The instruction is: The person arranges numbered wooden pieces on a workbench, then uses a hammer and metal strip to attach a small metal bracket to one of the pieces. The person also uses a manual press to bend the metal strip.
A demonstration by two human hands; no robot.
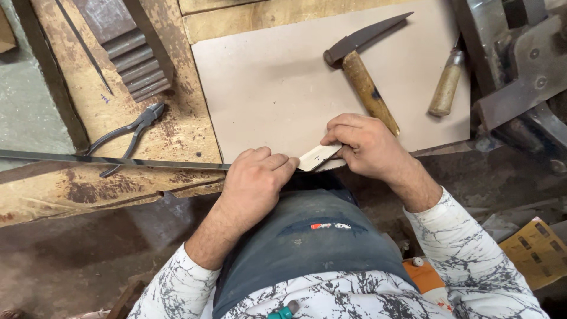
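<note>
My left hand (255, 180) is closed around the near end of a long thin metal strip (106, 159) that runs off to the left across the workbench. Fingers of my right hand (363, 142) pinch a small pale card-like piece (318, 156) at the front edge of a smooth tan board (277, 82). The two hands nearly meet at that piece. Just behind my right hand lies a hammer (360, 65) with a wooden handle and a dark pointed head.
Dark pliers (133, 133) lie on the worn wooden bench at left. A wooden-handled tool (446, 85) rests at the board's right edge. A stack of grey metal bars (136, 62) sits at the back left. Heavy metal machinery (520, 65) stands at right.
</note>
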